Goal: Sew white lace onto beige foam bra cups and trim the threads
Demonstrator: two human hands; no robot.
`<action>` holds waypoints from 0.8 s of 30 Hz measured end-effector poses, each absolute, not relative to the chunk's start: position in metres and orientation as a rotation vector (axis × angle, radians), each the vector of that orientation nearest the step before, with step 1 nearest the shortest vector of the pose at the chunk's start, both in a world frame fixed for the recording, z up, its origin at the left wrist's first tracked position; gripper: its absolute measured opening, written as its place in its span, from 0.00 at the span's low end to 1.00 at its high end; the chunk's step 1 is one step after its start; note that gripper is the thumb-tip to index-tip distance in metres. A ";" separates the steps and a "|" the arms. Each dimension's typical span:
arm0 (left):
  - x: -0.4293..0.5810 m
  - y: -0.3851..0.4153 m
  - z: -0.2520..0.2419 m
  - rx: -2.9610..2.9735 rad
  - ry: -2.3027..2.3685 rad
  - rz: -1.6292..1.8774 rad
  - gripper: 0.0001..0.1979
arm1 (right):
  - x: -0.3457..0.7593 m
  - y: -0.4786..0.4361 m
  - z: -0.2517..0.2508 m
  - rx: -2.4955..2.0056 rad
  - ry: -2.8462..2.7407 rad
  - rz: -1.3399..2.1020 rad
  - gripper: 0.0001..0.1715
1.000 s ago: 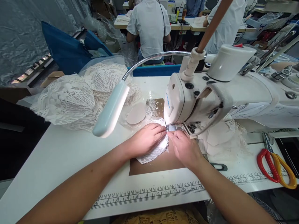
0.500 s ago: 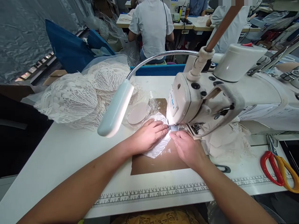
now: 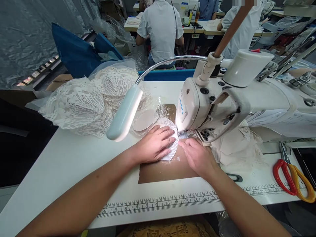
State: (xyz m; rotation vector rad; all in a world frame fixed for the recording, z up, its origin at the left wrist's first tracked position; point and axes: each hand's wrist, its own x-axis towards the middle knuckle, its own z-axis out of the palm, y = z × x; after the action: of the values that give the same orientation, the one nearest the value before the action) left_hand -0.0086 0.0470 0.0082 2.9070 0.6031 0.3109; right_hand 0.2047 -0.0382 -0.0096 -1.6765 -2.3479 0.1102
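Under the needle area of a white sewing machine [image 3: 191, 108] lies a white lace piece [image 3: 174, 149], rounded in outline. My left hand [image 3: 154, 144] rests flat on it with the fingers spread. Close to the presser foot, my right hand [image 3: 198, 156] pinches the right edge of the lace between thumb and forefinger. The needle itself is too small to make out. A pale oval pad [image 3: 144, 119] with lace around it sits just beyond my left hand. Beneath the work is a brown sheet [image 3: 170, 172] on the white table.
A lamp [image 3: 125, 113] on a bendy neck hangs over the left side. Piled lace pieces [image 3: 76, 102] stand at the back left. Pale fabric [image 3: 237, 144], a grey clip-like tool [image 3: 235, 177] and scissors [image 3: 291, 177] lie right. Co-workers [image 3: 160, 29] sit beyond.
The lace piece has turned and shifted further under the machine, its lower tip moving up and right. My left hand's fingers have slid slightly back toward me. My right hand has hardly moved.
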 end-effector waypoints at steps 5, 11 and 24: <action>-0.011 0.043 0.009 2.865 0.438 0.333 0.17 | 0.205 -0.038 -0.006 -1.602 -2.381 0.095 0.25; -0.009 0.042 0.011 2.873 0.388 0.307 0.16 | 0.204 -0.038 -0.007 -1.555 -2.390 0.064 0.24; 0.000 0.040 0.010 2.932 0.580 0.284 0.21 | 0.199 -0.035 -0.011 -1.729 -2.335 0.024 0.24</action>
State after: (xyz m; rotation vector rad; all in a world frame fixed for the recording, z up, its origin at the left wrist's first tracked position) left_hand 0.0000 0.0396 0.0099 2.9324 0.5800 0.2839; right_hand 0.1991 -0.0354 -0.0108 -1.7290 -2.3348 0.0244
